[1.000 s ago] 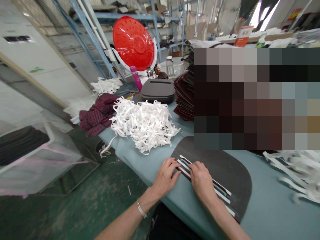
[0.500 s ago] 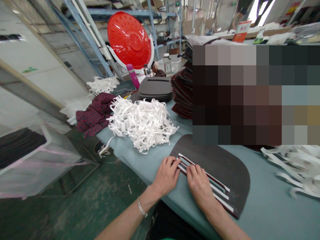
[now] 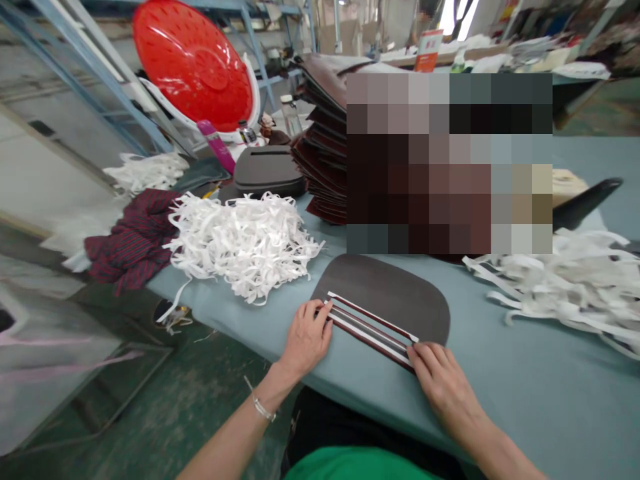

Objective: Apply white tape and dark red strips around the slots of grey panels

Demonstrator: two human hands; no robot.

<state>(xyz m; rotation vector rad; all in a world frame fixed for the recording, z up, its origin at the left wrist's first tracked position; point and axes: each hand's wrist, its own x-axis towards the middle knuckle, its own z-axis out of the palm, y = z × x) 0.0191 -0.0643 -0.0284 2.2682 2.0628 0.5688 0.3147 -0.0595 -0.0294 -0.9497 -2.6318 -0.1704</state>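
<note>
A dark oval panel [image 3: 395,293] lay flat near the front edge of the worktop [image 3: 525,373]. The left hand [image 3: 306,335] and right hand [image 3: 443,383], fingers flat and gripping nothing, pressed opposite ends of the white strips [image 3: 370,323] on it. Uneven pressure might have skewed or wrinkled a strip. The panel looked thin and matte, with parallel strips edged in dark red.

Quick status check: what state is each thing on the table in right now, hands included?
dark panel, flat on the table
white strips, straight, side by side on the dark panel
left hand, flat, fingertips on the strips' left end
right hand, flat, fingertips on their right end
loose strip pile, tangled heap
panel stack, piled high
red basket, tilted on edge
</note>
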